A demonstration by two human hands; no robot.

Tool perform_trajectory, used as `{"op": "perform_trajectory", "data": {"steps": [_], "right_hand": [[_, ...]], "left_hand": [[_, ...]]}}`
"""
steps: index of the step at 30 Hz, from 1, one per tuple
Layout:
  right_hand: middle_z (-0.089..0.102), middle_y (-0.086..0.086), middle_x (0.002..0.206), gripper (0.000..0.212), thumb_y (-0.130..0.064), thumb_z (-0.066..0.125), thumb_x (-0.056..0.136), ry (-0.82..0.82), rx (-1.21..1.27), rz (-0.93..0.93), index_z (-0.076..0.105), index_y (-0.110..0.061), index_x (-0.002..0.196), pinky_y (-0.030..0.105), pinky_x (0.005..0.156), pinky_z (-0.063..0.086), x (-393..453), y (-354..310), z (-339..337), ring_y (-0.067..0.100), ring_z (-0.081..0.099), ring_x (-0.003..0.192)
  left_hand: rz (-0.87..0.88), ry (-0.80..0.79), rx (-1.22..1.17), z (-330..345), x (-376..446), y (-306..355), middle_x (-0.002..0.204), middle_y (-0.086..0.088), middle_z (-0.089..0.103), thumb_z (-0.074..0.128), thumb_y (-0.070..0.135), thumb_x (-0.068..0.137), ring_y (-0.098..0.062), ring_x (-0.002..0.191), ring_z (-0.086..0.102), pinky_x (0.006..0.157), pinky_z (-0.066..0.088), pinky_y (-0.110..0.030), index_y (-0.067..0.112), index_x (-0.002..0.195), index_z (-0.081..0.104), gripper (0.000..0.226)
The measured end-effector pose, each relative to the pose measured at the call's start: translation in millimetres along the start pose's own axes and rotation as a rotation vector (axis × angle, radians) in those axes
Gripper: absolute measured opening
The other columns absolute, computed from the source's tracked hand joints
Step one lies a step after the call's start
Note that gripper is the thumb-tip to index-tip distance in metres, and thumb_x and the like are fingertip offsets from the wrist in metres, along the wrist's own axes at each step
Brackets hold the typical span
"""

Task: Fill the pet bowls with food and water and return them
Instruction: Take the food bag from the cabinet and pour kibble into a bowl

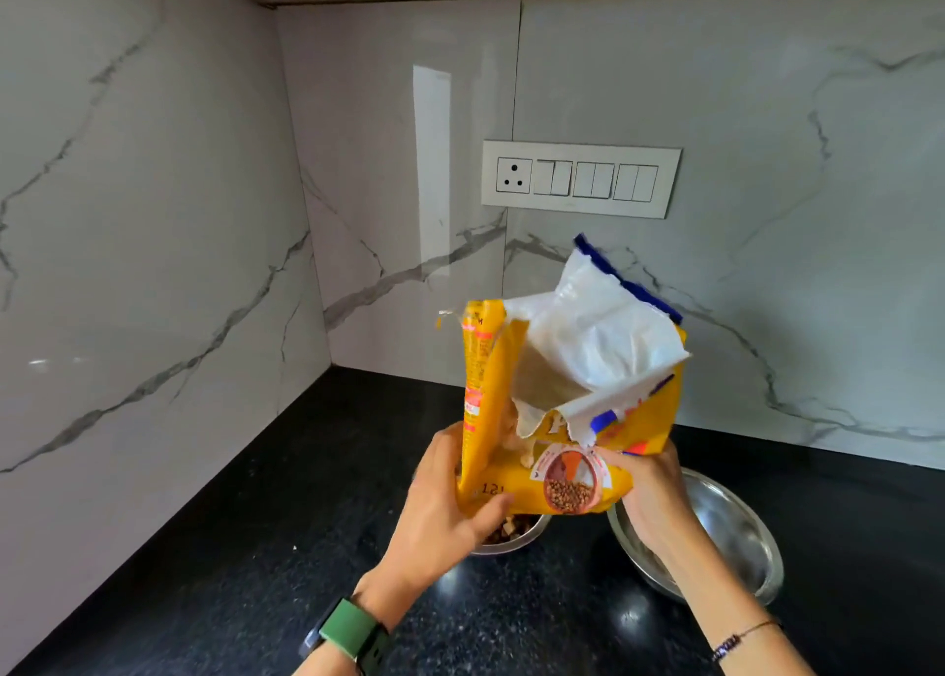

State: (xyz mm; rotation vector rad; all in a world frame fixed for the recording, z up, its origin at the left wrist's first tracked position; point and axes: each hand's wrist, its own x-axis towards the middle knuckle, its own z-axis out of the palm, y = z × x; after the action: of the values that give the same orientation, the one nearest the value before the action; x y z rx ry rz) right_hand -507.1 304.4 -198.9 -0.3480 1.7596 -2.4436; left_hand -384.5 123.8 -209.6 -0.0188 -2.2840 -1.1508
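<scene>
Both hands are holding a yellow pet food bag (516, 399) upright above the black speckled tabletop (255, 547). The left hand (445, 512) is gripping the bag's lower left corner, thumb lying across its front, and the right hand (649, 491) is clasping its lower right side. The bag's top is torn open, with the white inner lining (593, 338) flaring up and back. Directly under the bag, a small steel bowl (511, 532) is sitting on the tabletop with brown kibble (516, 524) showing inside. Just right of the bag, behind the right hand, a larger steel bowl (726, 532) is resting on the tabletop. Behind the bag, a white switch panel (580, 178) is sitting on the marble wall (153, 215). A green watch (353, 629) is circling the left wrist.
</scene>
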Motion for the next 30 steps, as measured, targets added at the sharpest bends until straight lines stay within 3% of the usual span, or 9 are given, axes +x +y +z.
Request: {"op": "perform_trajectory", "data": {"steps": [2,5,9,14,16,18,22,27,30], "right_hand": [[0.074,-0.001,0.07,0.043,0.025,0.052,0.071,-0.013,0.02,0.028,0.063,-0.011,0.091,0.028,0.057,0.057,-2.2,-0.5,1.0,0.015,0.07,0.062],[0.073,0.001,0.068,0.044,0.026,0.047,0.072,-0.044,0.04,0.046,0.063,-0.011,0.09,0.026,0.053,0.056,-6.5,-4.5,5.0,0.018,0.07,0.062],[0.074,0.01,0.083,0.044,-0.006,0.067,0.056,-0.141,0.117,0.005,0.064,-0.006,0.099,0.032,0.06,0.056,-6.7,-19.2,13.1,0.029,0.07,0.076],[0.072,0.011,0.103,0.098,-0.07,0.08,0.036,-0.22,0.038,0.006,0.059,-0.016,0.115,0.041,0.071,0.059,-1.5,-62.4,40.5,0.032,0.07,0.092],[0.075,0.008,0.095,0.098,-0.079,0.074,0.028,-0.18,-0.031,-0.05,0.063,-0.019,0.105,0.042,0.07,0.058,-1.1,-82.6,54.6,0.029,0.072,0.085],[0.076,0.006,0.086,0.077,-0.074,0.076,0.038,-0.144,-0.054,-0.117,0.067,-0.02,0.092,0.04,0.066,0.058,-2.2,-104.8,69.4,0.027,0.073,0.077],[0.075,0.008,0.075,0.013,-0.021,0.061,0.085,-0.181,-0.066,-0.222,0.065,-0.009,0.084,0.036,0.057,0.059,1.2,-155.2,102.8,0.026,0.072,0.066],[0.074,0.007,0.072,0.012,-0.014,0.061,0.085,-0.345,-0.209,-0.426,0.068,-0.006,0.078,0.031,0.058,0.057,5.2,-231.8,154.8,0.02,0.071,0.062],[0.074,0.013,0.079,0.019,-0.021,0.063,0.086,-0.419,-0.295,-0.535,0.069,-0.003,0.08,0.029,0.055,0.053,12.0,-279.5,191.1,0.021,0.068,0.062]], "left_hand": [[-0.06,-0.081,-0.071,0.6,3.3,3.1,0.122,0.008,0.054,0.072,0.052,0.064,-0.007,0.112,0.055,0.093,0.05,-0.028,0.046,0.12,0.032,0.069],[-0.128,-0.161,-0.242,-5.8,13.6,14.4,0.13,0.012,0.053,0.078,0.057,0.058,-0.004,0.117,0.056,0.096,0.051,-0.028,0.045,0.132,0.022,0.093],[-0.221,-0.139,-0.355,-23.5,30.7,29.4,0.12,0.015,0.061,0.074,0.075,0.046,-0.004,0.108,0.063,0.092,0.054,-0.034,0.043,0.132,0.029,0.103],[-0.278,-0.021,-0.406,-49.4,46.3,64.8,0.095,0.024,0.072,0.072,0.055,0.067,-0.001,0.089,0.07,0.072,0.056,-0.02,0.034,0.103,0.057,0.044],[-0.297,0.05,-0.394,-62.2,53.6,80.5,0.083,0.023,0.074,0.064,0.042,0.074,-0.002,0.08,0.071,0.065,0.056,-0.018,0.03,0.092,0.062,0.022],[-0.311,0.114,-0.405,-77.6,60.7,97.0,0.081,0.015,0.076,0.063,0.032,0.081,-0.008,0.077,0.073,0.066,0.058,-0.025,0.026,0.089,0.065,0.01],[-0.243,0.246,-0.391,-119.7,74.8,134.1,0.083,0.0,0.077,0.062,0.018,0.087,-0.022,0.075,0.074,0.071,0.059,-0.043,0.021,0.086,0.07,0.008],[-0.097,0.474,-0.362,-183.7,91.2,178.9,0.053,0.0,0.069,0.061,0.009,0.088,-0.009,0.043,0.064,0.041,0.048,-0.02,0.011,0.072,0.067,0.016],[0.01,0.604,-0.314,-228.2,106.4,210.8,0.046,0.003,0.066,0.059,0.01,0.089,-0.007,0.038,0.06,0.038,0.046,-0.017,0.011,0.067,0.063,0.023]]}}
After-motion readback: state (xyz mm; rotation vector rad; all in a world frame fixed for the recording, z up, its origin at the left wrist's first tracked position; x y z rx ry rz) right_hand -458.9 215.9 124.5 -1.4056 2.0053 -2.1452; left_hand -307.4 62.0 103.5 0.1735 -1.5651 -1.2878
